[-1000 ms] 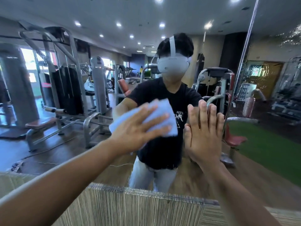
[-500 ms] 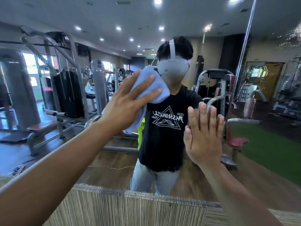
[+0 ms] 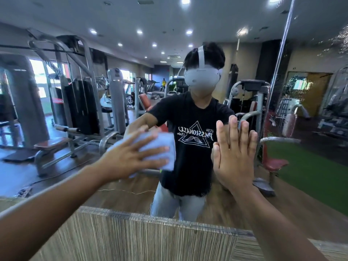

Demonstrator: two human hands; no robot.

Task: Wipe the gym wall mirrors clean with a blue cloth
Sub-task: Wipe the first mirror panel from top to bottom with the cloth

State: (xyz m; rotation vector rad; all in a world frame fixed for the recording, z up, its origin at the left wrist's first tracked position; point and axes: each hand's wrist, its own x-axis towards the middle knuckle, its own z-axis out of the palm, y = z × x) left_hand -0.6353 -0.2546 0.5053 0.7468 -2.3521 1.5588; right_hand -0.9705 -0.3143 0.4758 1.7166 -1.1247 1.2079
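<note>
Location of blue cloth [image 3: 160, 147]: flat against the mirror [image 3: 310, 166], left of centre, pinned under the left hand [image 3: 130, 159]. Fingers of that hand spread and straight, pressing rather than gripping; thumb lost in motion blur, cannot tell.

To the right of the cloth and apart from it: right hand [image 3: 233, 157], palm flat on the glass, fingers straight and close together, holding nothing.

Handling assessment: cloth judged light, soft and limp, folded into a thick pad; likely to slip or unfold unless pressed evenly. Best taken with a flat palm over the pad's centre, fingers fanned toward its edges; a pinch at a folded edge for repositioning. Glass judged rigid, smooth and breakable; moderate pressure advised.

On the far-right panel, beyond the vertical seam [image 3: 276, 81]: droplets or smears [image 3: 340, 38], judged not yet wiped. Near, below the glass: wood-grain ledge [image 3: 150, 238].
</note>
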